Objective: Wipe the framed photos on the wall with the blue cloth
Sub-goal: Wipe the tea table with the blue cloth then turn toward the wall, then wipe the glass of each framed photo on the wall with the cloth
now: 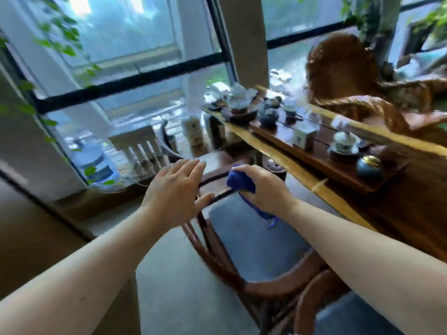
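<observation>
Right fingers (244, 170) curled around blue cloth (240, 182); left fingers (186, 169) spread.

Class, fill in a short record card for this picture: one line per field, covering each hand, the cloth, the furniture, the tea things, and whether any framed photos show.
left hand: left hand open, fingers spread, empty, above the wooden chair
right hand: right hand closed around the blue cloth
cloth: bunched in the fist, a tail hanging below the wrist
furniture: chair beside a long wooden table
tea things: cups and small pots on a dark tray
background: large window with trailing leaves
framed photos: none in view
image quality: blurred
</observation>
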The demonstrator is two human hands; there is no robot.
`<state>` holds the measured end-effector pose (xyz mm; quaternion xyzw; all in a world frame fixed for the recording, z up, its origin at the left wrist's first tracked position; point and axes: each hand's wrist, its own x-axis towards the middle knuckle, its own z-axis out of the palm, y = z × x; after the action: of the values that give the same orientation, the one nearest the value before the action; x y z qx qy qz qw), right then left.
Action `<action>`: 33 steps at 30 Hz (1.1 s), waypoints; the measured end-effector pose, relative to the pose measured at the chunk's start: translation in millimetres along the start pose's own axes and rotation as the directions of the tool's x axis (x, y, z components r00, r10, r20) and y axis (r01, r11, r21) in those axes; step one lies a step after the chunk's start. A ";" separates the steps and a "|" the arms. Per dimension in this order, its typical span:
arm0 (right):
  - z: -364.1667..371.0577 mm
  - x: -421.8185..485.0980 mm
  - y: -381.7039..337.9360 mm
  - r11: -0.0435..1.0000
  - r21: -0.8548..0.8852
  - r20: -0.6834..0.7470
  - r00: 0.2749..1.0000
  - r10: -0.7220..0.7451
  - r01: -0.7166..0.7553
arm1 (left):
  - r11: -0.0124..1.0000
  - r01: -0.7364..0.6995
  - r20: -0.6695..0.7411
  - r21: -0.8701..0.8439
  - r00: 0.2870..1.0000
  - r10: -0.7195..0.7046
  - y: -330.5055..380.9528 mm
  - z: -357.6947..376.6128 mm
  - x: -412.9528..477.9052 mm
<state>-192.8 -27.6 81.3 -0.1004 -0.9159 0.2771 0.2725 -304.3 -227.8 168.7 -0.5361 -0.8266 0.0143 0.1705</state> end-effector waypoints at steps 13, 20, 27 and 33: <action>113.5 200.2 -220.6 0.938 0.088 0.027 0.940 -0.340 0.336 | 0.915 0.371 -0.172 0.156 0.923 -0.345 -243.1 -100.4 -89.3; 151.5 287.0 -314.0 0.868 0.204 -0.020 0.889 -0.458 0.452 | 0.829 0.489 -0.253 0.270 0.867 -0.429 -322.0 -152.7 -102.4; 188.1 390.3 -396.7 0.758 0.401 -0.125 0.851 -0.511 0.514 | 0.684 0.583 -0.309 0.439 0.813 -0.494 -394.9 -202.2 -100.0; 209.8 483.9 -455.2 0.632 0.524 -0.182 0.800 -0.572 0.571 | 0.526 0.644 -0.382 0.556 0.760 -0.526 -455.8 -244.7 -82.4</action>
<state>-726.4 -336.7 405.5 0.2786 -0.7789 0.4296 0.3621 -603.1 -533.8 471.3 -0.1293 -0.8799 0.2012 0.4106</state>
